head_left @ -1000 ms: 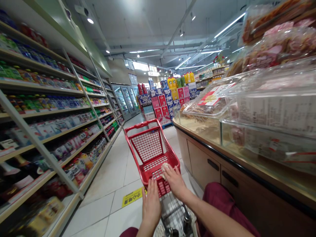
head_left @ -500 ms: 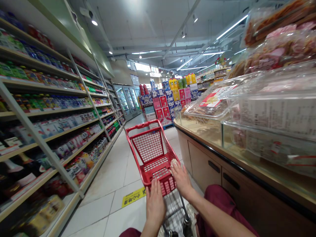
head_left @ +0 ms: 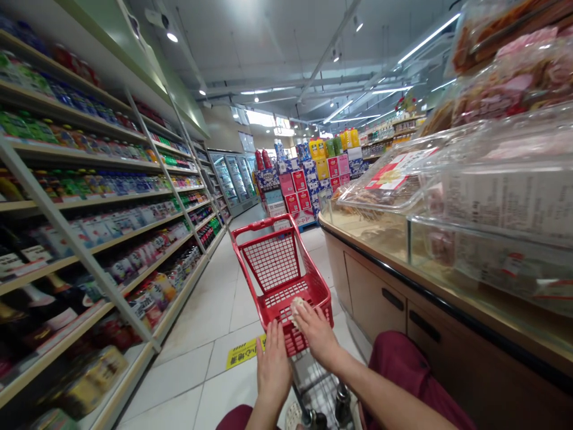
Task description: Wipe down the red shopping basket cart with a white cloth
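The left hand (head_left: 274, 365), flat and empty, has its fingertips by the near edge of the red cart (head_left: 313, 283), which stands on the floor (head_left: 179, 382). The right hand (head_left: 317, 334) grasps a pale cloth (head_left: 297, 307); I think even pressure would serve well. Boxes (head_left: 298, 192) are stacked farther away.

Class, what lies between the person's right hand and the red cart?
In the head view, a crumpled pale cloth lies there, under the right hand, seemingly against the near end of the red cart.
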A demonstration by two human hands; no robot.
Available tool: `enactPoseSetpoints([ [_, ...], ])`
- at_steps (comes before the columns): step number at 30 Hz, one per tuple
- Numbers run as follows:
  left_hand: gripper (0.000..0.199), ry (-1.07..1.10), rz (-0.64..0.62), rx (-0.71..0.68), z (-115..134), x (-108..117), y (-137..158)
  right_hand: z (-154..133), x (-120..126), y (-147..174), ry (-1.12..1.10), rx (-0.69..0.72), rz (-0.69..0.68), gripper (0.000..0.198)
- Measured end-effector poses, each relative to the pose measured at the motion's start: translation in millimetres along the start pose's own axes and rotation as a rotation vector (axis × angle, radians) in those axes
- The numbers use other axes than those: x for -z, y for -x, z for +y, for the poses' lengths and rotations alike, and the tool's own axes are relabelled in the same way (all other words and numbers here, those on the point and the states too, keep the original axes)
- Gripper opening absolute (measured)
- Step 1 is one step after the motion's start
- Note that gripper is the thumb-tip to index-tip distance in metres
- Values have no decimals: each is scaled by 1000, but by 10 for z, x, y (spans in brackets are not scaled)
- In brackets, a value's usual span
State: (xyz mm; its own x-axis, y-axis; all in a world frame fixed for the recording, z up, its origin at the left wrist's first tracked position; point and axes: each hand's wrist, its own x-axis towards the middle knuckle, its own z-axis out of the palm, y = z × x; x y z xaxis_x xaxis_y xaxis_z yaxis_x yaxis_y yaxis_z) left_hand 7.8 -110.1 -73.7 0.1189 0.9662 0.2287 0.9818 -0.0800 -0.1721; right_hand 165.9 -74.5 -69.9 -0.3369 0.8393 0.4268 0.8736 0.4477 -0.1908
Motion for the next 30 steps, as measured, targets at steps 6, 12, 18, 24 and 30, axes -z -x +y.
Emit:
enactPoseSetpoints([
  [6, 73, -7, -24, 40, 32, 61, 33, 46, 69, 3, 34, -186, 13, 44],
  [12, 74, 34, -43, 7, 1, 52, 50, -42, 46, -10, 24, -57, -3, 46],
  [18, 75, 60, -51, 16, -5, 16, 38, -1, 24, -16, -12, -96, 14, 45],
  [24, 73, 31, -22, 109, -78, 47, 17, 148, 25, 1, 31, -253, 43, 48],
  [30, 72, -16, -40, 94, -130, 30, 31, -77, -104, 2, -34, 26, 69, 46],
])
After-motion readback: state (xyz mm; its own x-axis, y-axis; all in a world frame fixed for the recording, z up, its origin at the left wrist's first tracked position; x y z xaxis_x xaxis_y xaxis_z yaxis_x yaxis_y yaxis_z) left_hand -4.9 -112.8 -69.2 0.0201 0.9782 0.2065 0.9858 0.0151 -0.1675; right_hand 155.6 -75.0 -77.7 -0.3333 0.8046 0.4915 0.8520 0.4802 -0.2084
